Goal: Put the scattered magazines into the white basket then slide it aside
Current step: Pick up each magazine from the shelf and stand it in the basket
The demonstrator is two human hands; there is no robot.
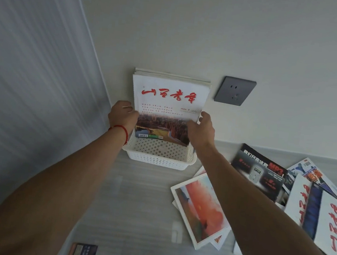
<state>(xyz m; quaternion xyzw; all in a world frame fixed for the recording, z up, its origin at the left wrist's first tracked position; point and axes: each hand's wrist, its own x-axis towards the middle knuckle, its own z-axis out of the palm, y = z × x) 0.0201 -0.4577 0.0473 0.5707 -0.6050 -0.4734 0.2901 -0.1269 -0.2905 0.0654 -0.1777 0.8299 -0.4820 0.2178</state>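
Magazines (168,106) are stood upright in the white basket (158,157).
They are gripped at both side edges by the left hand (123,117) and right hand (201,130), fingers closed.

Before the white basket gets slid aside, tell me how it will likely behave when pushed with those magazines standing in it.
The white basket is low and the upright magazines rise far above its rim, so it is probably top-heavy. They lean back towards the wall, so they may flop once moved away. Both hands, left hand and right hand, steady the stack; pushing low is likely safest.
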